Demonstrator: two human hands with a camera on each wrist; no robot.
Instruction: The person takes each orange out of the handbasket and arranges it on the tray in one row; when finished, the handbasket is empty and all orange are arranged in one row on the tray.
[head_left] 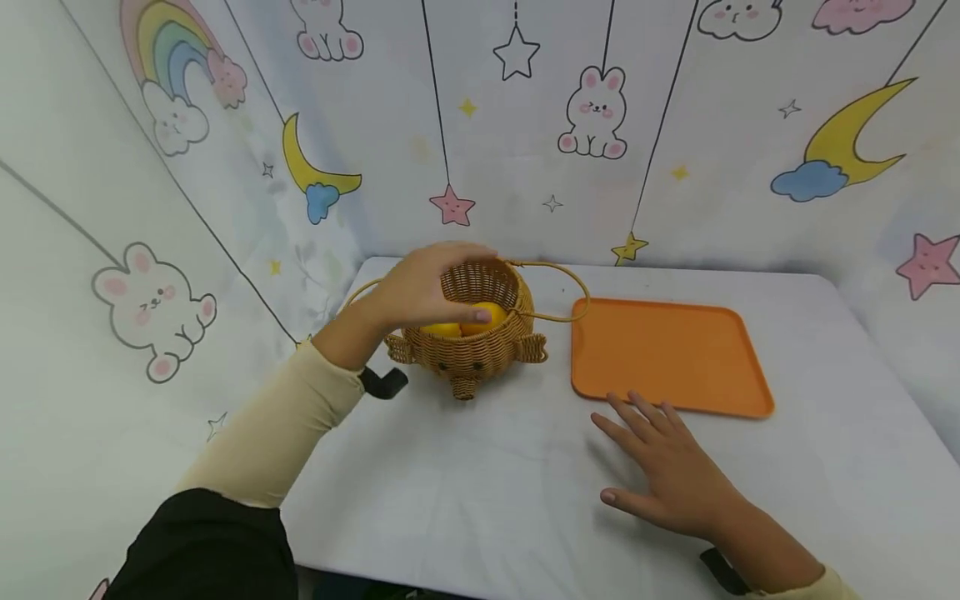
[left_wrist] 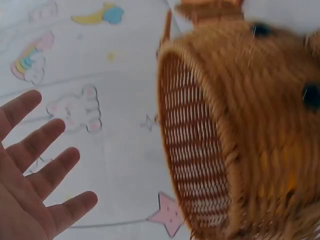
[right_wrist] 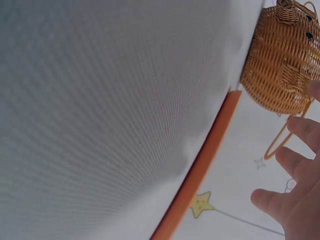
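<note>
A woven wicker basket (head_left: 480, 354) with an animal face stands on the white table, its handles out to the sides. Yellow and orange round fruits (head_left: 491, 319) lie inside; their kind is partly hidden. My left hand (head_left: 427, 287) hovers over the basket opening. In the left wrist view the fingers of that hand (left_wrist: 37, 165) are spread and hold nothing, beside the basket (left_wrist: 260, 125). Just in front of the orange tray (head_left: 667, 354), my right hand (head_left: 671, 475) is held with spread fingers, holding nothing. The right wrist view shows this hand (right_wrist: 295, 175) apart from the basket.
The white tablecloth (head_left: 450, 492) covers the table, whose front edge runs along the bottom. Behind and to the left hangs a white backdrop (head_left: 510, 167) printed with rabbits, stars and moons. The tray lies right of the basket, near its right handle.
</note>
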